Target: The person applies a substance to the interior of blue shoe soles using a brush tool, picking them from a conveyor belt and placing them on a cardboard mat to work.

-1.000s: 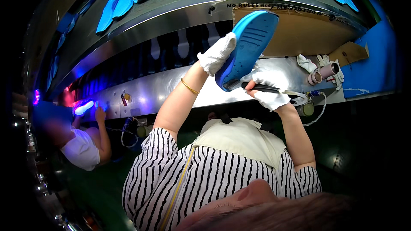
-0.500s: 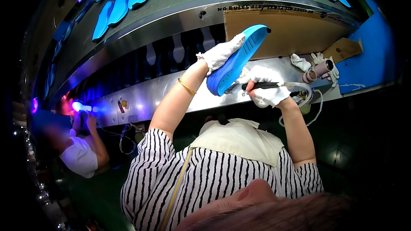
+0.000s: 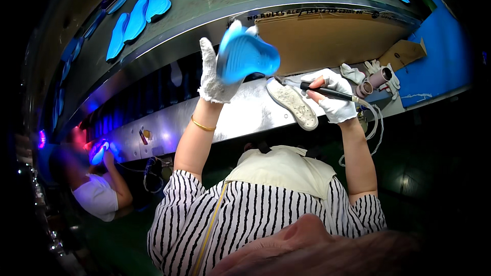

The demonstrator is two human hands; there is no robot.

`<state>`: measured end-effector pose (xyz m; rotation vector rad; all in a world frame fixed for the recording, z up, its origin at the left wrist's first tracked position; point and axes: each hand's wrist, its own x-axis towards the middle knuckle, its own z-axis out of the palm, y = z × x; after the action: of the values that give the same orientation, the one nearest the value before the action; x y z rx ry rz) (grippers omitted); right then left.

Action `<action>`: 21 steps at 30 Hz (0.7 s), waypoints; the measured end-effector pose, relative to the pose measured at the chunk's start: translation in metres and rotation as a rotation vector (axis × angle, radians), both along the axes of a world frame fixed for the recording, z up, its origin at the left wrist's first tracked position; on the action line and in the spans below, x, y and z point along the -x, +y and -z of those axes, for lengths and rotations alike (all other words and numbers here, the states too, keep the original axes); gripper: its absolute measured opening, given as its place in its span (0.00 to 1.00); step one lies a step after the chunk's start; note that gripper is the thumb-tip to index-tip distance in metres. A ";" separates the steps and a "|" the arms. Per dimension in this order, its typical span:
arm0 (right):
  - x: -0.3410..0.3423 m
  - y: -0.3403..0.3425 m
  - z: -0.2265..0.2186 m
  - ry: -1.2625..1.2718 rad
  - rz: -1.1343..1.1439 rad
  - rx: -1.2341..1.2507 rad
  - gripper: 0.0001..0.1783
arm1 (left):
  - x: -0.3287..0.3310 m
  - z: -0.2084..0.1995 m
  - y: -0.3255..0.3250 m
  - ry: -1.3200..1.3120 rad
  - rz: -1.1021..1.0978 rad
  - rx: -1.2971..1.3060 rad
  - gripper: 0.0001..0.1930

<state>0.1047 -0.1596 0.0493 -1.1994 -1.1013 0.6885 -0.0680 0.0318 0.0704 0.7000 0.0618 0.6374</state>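
Holds one curved blue sole [image 3: 248, 53] in half-spread left hand [image 3: 216, 77], left of one whitish sole [image 3: 292, 105]; one brush [image 3: 330, 93] in curled right hand [image 3: 336, 84].

Surface [image 3: 245, 116]: passable left of the pale sole [image 3: 292, 103] (bare metal).
Cardboard [image 3: 317, 40]: blocks the far side.
Hose [image 3: 365, 104]: obstructs the right end.

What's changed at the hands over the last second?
The left hand swung the blue sole leftward, away from the right hand, and turned it; a pale sole now shows on the bench. Neither hand let go: the right still grips its black-handled tool.
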 end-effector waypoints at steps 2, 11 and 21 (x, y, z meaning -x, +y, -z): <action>0.009 0.002 0.001 -0.031 0.049 -0.015 0.08 | 0.014 0.024 0.009 0.185 0.106 0.175 0.46; 0.013 0.016 0.027 -0.157 0.381 -0.037 0.11 | -0.014 0.085 -0.071 0.076 0.240 0.406 0.38; 0.042 0.011 0.013 -0.240 0.244 -0.148 0.14 | -0.022 0.099 -0.068 -0.047 0.218 0.430 0.42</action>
<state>0.0630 -0.1488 0.0359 -1.2841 -1.1569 0.2756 -0.0456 -0.0361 -0.0284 0.2704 0.0754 0.4114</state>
